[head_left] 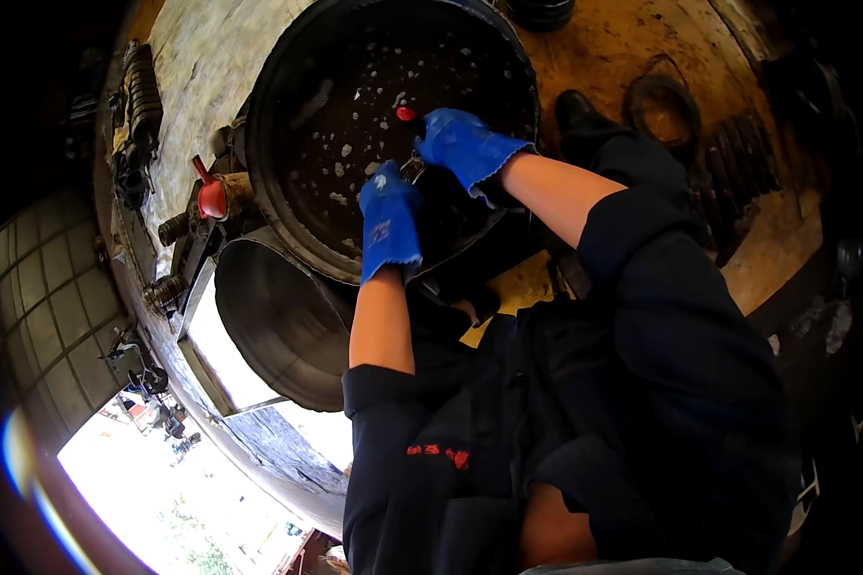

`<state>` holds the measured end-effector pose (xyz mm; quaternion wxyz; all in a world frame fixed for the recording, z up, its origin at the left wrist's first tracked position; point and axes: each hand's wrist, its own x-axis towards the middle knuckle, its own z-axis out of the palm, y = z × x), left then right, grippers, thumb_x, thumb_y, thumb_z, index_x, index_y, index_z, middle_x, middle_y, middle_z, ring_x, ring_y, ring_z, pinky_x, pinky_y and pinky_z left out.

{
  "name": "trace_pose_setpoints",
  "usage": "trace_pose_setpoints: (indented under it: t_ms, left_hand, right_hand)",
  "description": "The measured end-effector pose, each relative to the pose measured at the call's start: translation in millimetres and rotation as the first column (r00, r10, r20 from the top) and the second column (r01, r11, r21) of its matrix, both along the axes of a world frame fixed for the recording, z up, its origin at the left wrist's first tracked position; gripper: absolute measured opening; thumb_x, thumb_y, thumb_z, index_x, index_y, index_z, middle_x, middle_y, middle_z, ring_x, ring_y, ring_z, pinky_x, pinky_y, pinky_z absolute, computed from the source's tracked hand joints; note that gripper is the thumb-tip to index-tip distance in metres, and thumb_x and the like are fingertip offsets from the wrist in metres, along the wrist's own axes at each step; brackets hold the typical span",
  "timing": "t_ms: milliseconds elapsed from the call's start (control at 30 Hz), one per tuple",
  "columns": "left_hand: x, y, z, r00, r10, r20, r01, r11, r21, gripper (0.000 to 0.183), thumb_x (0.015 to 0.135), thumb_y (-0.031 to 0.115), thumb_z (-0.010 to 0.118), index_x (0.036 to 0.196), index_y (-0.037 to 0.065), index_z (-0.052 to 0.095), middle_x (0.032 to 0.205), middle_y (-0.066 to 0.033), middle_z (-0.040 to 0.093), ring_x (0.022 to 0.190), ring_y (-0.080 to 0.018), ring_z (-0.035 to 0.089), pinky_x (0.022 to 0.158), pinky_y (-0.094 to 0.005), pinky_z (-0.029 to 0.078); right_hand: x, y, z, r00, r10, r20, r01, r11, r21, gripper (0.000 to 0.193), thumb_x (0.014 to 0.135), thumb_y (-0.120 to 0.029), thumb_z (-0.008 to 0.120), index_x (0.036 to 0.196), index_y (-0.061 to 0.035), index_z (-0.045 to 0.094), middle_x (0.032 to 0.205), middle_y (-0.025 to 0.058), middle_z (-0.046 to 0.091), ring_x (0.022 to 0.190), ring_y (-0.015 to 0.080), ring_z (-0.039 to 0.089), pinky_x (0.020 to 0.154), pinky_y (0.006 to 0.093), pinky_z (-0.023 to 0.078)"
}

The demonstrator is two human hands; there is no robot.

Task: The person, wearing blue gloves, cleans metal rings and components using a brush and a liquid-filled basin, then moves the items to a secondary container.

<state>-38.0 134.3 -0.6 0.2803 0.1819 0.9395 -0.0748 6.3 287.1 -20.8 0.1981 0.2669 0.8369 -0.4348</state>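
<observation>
A large round black tub (270, 182) stands in front of me, holding dark liquid (326, 144) with patches of foam on top. Both my hands wear blue rubber gloves and reach over it. My right hand (465, 149) is closed on a dark thing I cannot make out, beside a small red piece (406, 113). Nearer to me, my left hand (390, 206) reaches down toward the liquid; its fingers are mostly hidden. Between the two hands a shiny metal part (412, 171) shows, too small and dark to name.
A red ladle-like scoop (211, 196) rests left of the tub. Below it an emptied-looking metal drum (278, 311) lies tipped toward me. Coil springs and ribbed metal parts (142, 96) line the far left. A dark ring (662, 110) lies on the brown floor at right, near my shoe (573, 107).
</observation>
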Motion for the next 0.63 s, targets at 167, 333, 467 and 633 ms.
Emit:
trace_pose_setpoints:
  t_ms: [167,333,467,633]
  left_hand:
    - [36.2,-90.0,7.0,0.960,0.277,0.026,-0.258,0.853,0.454,0.064,0.076,0.030,0.090,0.131,0.004,0.070,0.120,-0.0194,0.075,0.108,-0.0319,0.075,0.096,-0.0393,0.059]
    - [38.2,-128.0,-24.8,0.939,0.303,0.161,-0.343,0.807,0.480,0.056,0.079,0.029,0.088,0.126,0.002,0.071,0.113,-0.0181,0.078,0.105,-0.0313,0.076,0.093,-0.0385,0.059]
    - [34.3,-128.5,-35.7,0.953,0.241,0.183,-0.296,0.869,0.396,0.056,0.078,0.032,0.089,0.123,0.004,0.073,0.113,-0.0169,0.078,0.103,-0.0323,0.076,0.090,-0.0414,0.060]
    - [22.6,-148.5,-75.0,0.936,0.257,0.242,-0.351,0.742,0.571,0.051,0.081,0.020,0.085,0.128,0.005,0.072,0.117,-0.0107,0.078,0.107,-0.0253,0.074,0.094,-0.0368,0.058]
  right_hand:
    - [5.7,13.8,32.5,0.920,-0.158,-0.360,-0.010,0.906,-0.424,0.035,0.094,-0.039,0.067,0.086,-0.0050,0.069,0.070,0.0062,0.063,0.068,0.0166,0.060,0.069,0.0369,0.050]
    - [12.1,-14.2,70.7,0.927,-0.136,-0.350,-0.102,0.807,-0.582,0.037,0.095,-0.042,0.065,0.079,-0.0082,0.068,0.069,0.0019,0.061,0.065,0.0130,0.055,0.064,0.0330,0.043]
    - [22.1,-48.4,75.2,0.920,0.107,-0.377,-0.251,0.899,-0.360,0.038,0.095,-0.041,0.065,0.090,-0.0048,0.075,0.077,0.0111,0.071,0.071,0.0183,0.066,0.070,0.0371,0.052]
    - [-14.6,-25.9,4.6,0.961,-0.092,-0.259,-0.071,0.828,-0.557,0.031,0.098,-0.033,0.064,0.084,-0.0062,0.073,0.075,0.0066,0.072,0.066,0.0154,0.065,0.067,0.0348,0.054]
